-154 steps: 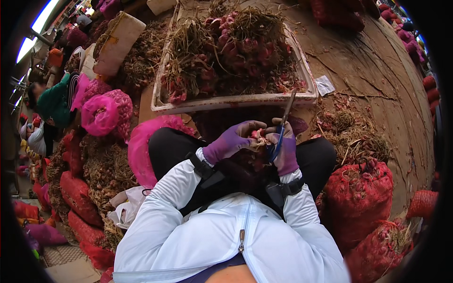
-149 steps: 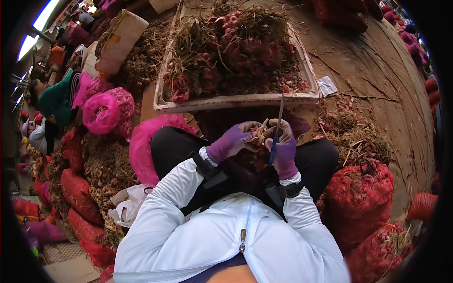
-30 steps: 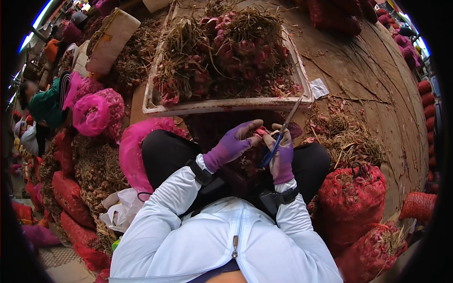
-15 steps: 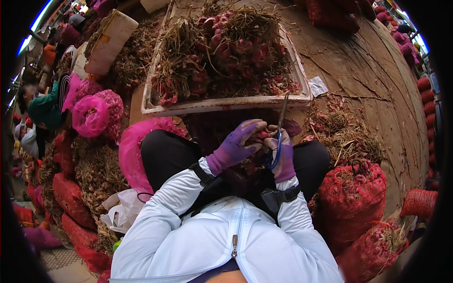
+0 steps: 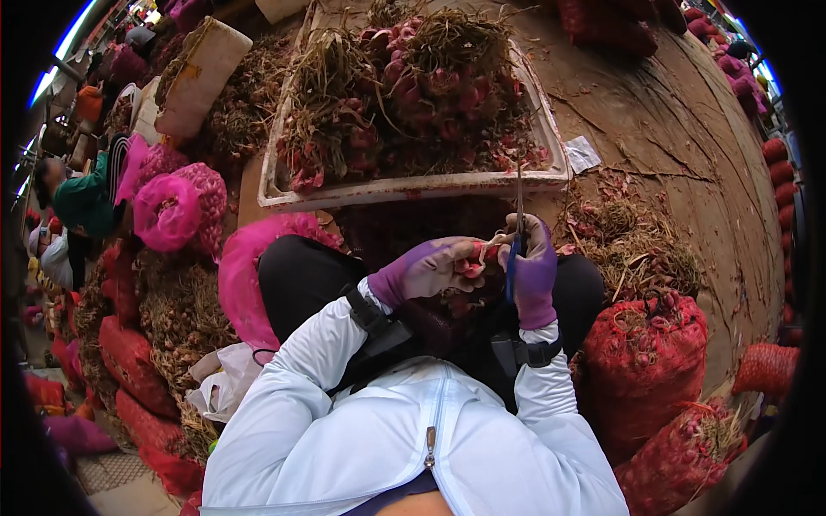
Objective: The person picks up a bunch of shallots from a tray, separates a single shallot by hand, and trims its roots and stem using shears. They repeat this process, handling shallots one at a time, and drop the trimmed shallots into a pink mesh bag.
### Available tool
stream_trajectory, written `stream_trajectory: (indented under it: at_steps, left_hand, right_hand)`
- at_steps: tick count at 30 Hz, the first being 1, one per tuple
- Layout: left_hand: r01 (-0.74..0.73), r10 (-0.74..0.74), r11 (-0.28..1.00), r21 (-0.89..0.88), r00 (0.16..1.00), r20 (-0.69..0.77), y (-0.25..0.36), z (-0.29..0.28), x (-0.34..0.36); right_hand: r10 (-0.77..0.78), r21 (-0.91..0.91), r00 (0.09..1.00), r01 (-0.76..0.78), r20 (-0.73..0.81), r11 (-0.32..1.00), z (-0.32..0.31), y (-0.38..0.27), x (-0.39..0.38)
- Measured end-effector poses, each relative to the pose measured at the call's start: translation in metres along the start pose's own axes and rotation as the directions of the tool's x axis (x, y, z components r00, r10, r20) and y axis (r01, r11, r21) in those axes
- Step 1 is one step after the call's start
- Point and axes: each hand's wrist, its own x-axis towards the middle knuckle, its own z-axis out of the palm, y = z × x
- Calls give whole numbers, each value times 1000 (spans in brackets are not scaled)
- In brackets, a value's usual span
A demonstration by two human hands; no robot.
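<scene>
Red bulb (image 5: 469, 265) between the two gloved hands, above the lap, at the near side of a white crate (image 5: 413, 188). Left hand (image 5: 436, 267): fingers closed around the bulb, which protrudes at the fingertips on the right; compared with the frame half a second earlier, the hand has turned so that the pale grey finger coating shows, and more of the red skin is exposed. Right hand (image 5: 533, 258): grasping blue-handled scissors (image 5: 513, 267), just to the right of the bulb; the blades, formerly tilted toward the far right, now point almost straight to the far side, and the hand stands slightly farther right. Whether the blades are parted cannot be told. A pale strand (image 5: 494, 240) rises at the far side of the bulb, near the right hand. Farther out, the crate bears a heap of bulbs and dry stalks (image 5: 430, 95), apparently unchanged. Left of the knees lies a pink mesh bag (image 5: 243, 279); to the right, loose dry stalks (image 5: 641, 254) and, nearer, a filled red mesh sack (image 5: 645, 374).
</scene>
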Motion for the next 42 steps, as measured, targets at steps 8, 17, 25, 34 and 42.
stream_trajectory:
  at_steps: [8, 17, 25, 34, 42]
  left_hand:
    - [111, -117, 992, -57, 988, -103, 0, 1, -1]
    - [220, -214, 959, -177, 975, 54, -1, -13, -7]
    - [-123, 125, 992, -35, 991, 54, -4, -11, 1]
    - [-26, 67, 945, 326, 991, -116, 11, 1, 2]
    - [-83, 104, 988, 130, 981, -165, 2, -10, 1]
  right_hand:
    - [-17, 150, 963, -24, 269, 988, 9, -13, -7]
    - [35, 215, 935, -117, 353, 970, 2, -14, -5]
    - [122, 311, 993, -114, -5, 944, 9, 16, -7]
    - [220, 508, 962, -272, 161, 817, 3, -7, -9]
    - [-57, 323, 946, 165, -318, 932, -2, 4, 5]
